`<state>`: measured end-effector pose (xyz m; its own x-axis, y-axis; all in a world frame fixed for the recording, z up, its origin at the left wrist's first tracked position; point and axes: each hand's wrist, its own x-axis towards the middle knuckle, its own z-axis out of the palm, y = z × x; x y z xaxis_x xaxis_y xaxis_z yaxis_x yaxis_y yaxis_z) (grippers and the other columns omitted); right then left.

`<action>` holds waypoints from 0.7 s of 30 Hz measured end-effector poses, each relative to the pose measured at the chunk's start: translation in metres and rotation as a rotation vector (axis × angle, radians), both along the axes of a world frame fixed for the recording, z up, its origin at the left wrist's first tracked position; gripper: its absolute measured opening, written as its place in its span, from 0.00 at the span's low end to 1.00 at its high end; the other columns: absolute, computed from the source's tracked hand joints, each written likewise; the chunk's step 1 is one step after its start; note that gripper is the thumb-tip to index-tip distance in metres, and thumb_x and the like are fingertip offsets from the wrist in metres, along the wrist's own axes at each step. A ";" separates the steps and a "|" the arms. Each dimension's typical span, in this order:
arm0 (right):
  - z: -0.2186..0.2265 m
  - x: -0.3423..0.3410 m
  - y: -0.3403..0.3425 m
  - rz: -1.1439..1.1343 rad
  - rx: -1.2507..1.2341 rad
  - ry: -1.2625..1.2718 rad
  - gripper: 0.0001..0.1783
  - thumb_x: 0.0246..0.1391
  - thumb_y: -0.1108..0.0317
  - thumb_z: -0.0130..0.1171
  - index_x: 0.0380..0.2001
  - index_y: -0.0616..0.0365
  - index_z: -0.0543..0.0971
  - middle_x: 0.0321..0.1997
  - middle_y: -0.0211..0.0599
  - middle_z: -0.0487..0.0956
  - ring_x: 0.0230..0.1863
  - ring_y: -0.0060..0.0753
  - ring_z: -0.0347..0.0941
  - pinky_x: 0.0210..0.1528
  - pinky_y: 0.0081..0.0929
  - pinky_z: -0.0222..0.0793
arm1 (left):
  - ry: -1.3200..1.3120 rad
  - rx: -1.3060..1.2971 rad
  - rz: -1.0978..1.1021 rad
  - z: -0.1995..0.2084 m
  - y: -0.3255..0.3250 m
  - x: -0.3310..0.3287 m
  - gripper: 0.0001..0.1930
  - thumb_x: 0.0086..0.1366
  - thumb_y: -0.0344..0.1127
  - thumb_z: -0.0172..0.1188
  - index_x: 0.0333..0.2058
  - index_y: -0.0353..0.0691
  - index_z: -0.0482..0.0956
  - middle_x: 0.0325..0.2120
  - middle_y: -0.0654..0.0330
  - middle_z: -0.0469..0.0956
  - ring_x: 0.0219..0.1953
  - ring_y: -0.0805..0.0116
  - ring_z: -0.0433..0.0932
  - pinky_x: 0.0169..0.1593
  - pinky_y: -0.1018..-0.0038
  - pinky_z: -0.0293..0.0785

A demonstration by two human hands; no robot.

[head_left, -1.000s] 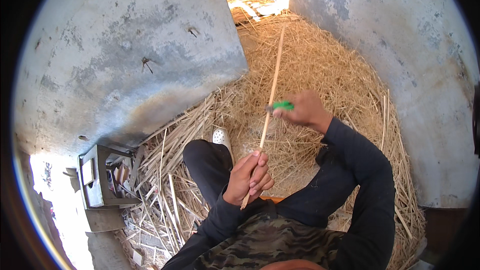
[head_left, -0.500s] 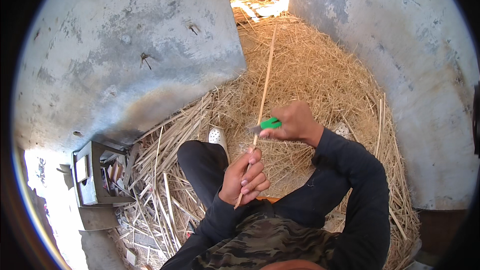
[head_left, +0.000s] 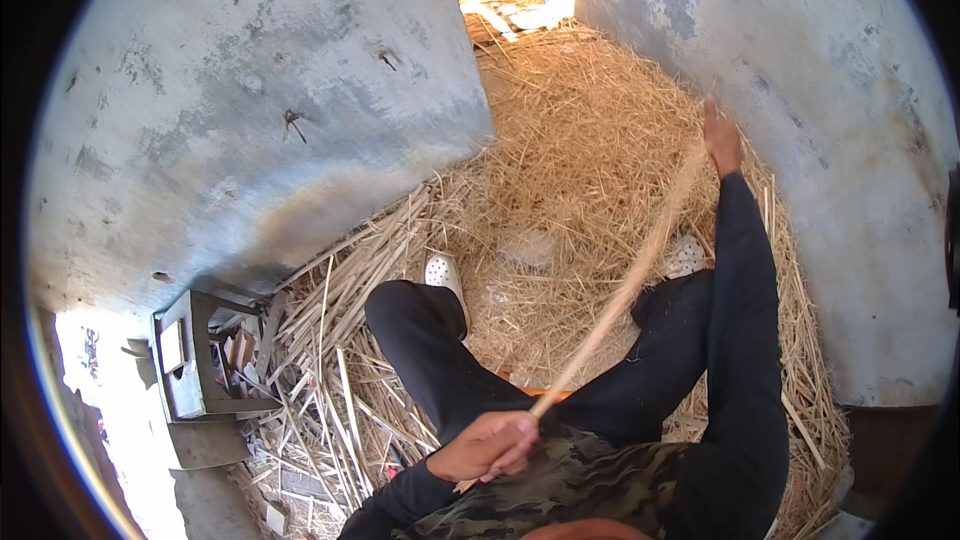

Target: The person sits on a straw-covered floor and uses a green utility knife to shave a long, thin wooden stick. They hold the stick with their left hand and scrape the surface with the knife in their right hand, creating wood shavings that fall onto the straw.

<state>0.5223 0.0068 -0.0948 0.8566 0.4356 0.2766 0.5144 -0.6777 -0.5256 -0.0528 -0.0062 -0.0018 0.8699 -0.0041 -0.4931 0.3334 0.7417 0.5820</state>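
My left hand (head_left: 487, 447) is closed around the near end of a long, thin pale wooden strip (head_left: 590, 342), low in front of my camouflage-patterned top. The strip slants up to the right across my lap, blurred by motion, and its far end comes close to my right hand (head_left: 722, 137). That hand is stretched far out by the right wall, one digit pointing upward. Its other fingers are mostly hidden, and the green-handled knife seen earlier does not show. Whether the hand touches the strip is unclear.
Straw and shavings (head_left: 580, 120) cover the floor. A heap of split strips (head_left: 340, 340) lies at left, beside a small wooden frame box (head_left: 195, 355). Worn plastered walls (head_left: 250, 90) stand on both sides. A white clog (head_left: 443, 280) is on my left foot.
My right hand has swung far out to the upper right, and the knife has gone from sight. My left hand has dropped lower, and the strip now tilts to the right.
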 end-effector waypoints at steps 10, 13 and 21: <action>0.034 -0.217 0.021 0.934 0.052 -0.096 0.38 0.50 0.24 0.47 0.18 0.48 0.81 0.09 0.32 0.69 0.12 0.33 0.67 0.16 0.34 0.59 | -0.026 0.535 0.495 -0.027 0.039 0.064 0.17 0.75 0.47 0.40 0.30 0.42 0.65 0.09 0.71 0.57 0.08 0.81 0.54 0.14 0.83 0.51; 0.044 -0.265 0.015 1.149 0.086 -0.290 0.36 0.48 0.25 0.52 0.15 0.50 0.77 0.10 0.35 0.69 0.12 0.37 0.69 0.15 0.34 0.60 | -0.021 0.544 0.451 -0.021 0.037 0.070 0.17 0.75 0.47 0.40 0.30 0.42 0.65 0.09 0.71 0.57 0.08 0.81 0.54 0.14 0.83 0.51; 0.044 -0.276 0.026 1.140 0.260 -0.280 0.36 0.47 0.25 0.53 0.11 0.48 0.74 0.08 0.34 0.68 0.10 0.38 0.68 0.14 0.33 0.59 | -0.112 0.422 0.467 -0.006 0.029 0.063 0.15 0.75 0.44 0.41 0.32 0.41 0.65 0.12 0.71 0.58 0.12 0.83 0.54 0.17 0.83 0.51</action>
